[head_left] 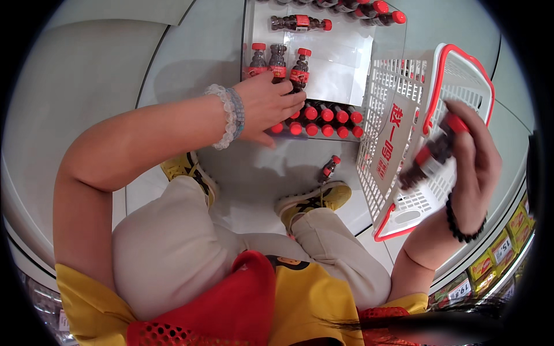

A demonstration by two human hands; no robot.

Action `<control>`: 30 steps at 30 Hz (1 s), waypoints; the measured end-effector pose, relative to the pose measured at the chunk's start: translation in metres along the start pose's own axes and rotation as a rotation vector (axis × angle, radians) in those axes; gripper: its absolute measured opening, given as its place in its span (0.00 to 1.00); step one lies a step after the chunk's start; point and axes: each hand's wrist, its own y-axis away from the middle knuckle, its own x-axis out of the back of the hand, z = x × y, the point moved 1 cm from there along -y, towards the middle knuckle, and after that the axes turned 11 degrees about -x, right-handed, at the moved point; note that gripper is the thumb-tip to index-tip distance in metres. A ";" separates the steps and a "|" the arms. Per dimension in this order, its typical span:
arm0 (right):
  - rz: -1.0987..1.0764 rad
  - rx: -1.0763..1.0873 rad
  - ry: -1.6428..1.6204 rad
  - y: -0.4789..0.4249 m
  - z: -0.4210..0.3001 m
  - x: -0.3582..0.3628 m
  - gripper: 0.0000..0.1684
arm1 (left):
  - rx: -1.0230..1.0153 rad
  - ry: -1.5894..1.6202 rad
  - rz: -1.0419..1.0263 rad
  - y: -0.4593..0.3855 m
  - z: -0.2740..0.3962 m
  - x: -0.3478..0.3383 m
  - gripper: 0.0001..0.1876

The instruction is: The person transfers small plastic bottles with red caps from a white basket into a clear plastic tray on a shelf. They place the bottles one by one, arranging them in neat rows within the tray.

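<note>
My left hand [272,101] is over the near end of a clear plastic display box [303,139], fingers apart and touching small plastic bottles of dark contents. Beside its fingers are a red-capped bottle [299,73], a bottle [278,62] whose far end shows no cap, and another red-capped bottle [258,60]. Its fingers hide their near ends. Several red-capped bottles [326,114] stand packed along the box's near side. At the right, my right hand [474,160] grips a slightly blurred bottle [428,155] by its red-cap end, above a white shopping basket [376,125].
One bottle [301,22] lies sideways on the white surface [337,65] inside the box, with several more [363,11] along its far side. On the floor by my shoe [314,201] is a small bottle [330,168]. The basket has red handles [441,82]. Shelves with packets [484,264] curve along the lower right.
</note>
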 end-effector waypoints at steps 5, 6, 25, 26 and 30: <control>-0.141 0.121 -0.055 -0.103 0.027 -0.101 0.19 | -0.017 -0.053 0.036 -0.004 0.004 0.000 0.41; -0.158 0.038 0.004 -0.119 0.039 -0.110 0.19 | -0.035 -0.074 0.071 -0.008 0.002 0.000 0.41; -0.313 -0.300 0.066 -0.147 0.077 -0.161 0.32 | 0.092 -0.026 -0.020 -0.001 0.011 -0.004 0.45; -0.302 -0.295 0.062 -0.146 0.078 -0.161 0.33 | 0.094 -0.018 -0.025 -0.002 0.011 -0.003 0.45; -0.252 -0.226 0.078 -0.147 0.083 -0.165 0.34 | 0.110 0.027 -0.019 -0.002 0.012 -0.001 0.45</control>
